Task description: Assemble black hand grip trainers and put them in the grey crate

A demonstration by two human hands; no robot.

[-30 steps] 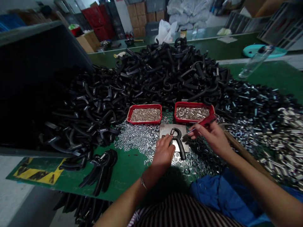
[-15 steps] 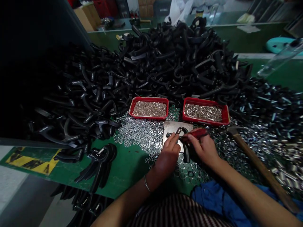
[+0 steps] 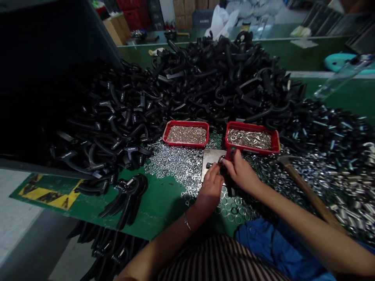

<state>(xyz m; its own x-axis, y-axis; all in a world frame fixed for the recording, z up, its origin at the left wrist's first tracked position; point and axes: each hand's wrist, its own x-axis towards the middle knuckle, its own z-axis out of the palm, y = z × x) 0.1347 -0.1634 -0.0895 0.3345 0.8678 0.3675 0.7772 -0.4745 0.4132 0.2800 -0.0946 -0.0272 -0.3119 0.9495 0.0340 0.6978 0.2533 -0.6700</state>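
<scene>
On a small metal plate (image 3: pixel 208 156) lies a black curved part (image 3: pixel 231 191), mostly covered by my hands. My left hand (image 3: pixel 209 189) has its fingers closed on this part, pressing it to the plate. In my right hand (image 3: pixel 244 175) is a red-handled screwdriver (image 3: pixel 231 153), held steeply over the part; its tip is hidden. Thin metal rings (image 3: pixel 231 208) lie just below the plate. Small nut-like metal rings (image 3: pixel 178 164) are spread to its left.
Behind the plate stand two red trays (image 3: pixel 165 134) (image 3: pixel 278 146) of small metal pieces. A big heap of black curved parts (image 3: pixel 205 78) rises beyond. A hammer (image 3: pixel 307 187) lies right, among loose metal pieces. Several black parts (image 3: pixel 129 199) sit at the left table edge.
The red screwdriver has swung from lying nearly level, pointing left, to a steeper pose. My right hand has moved slightly left and up. My left hand stays on the part.
</scene>
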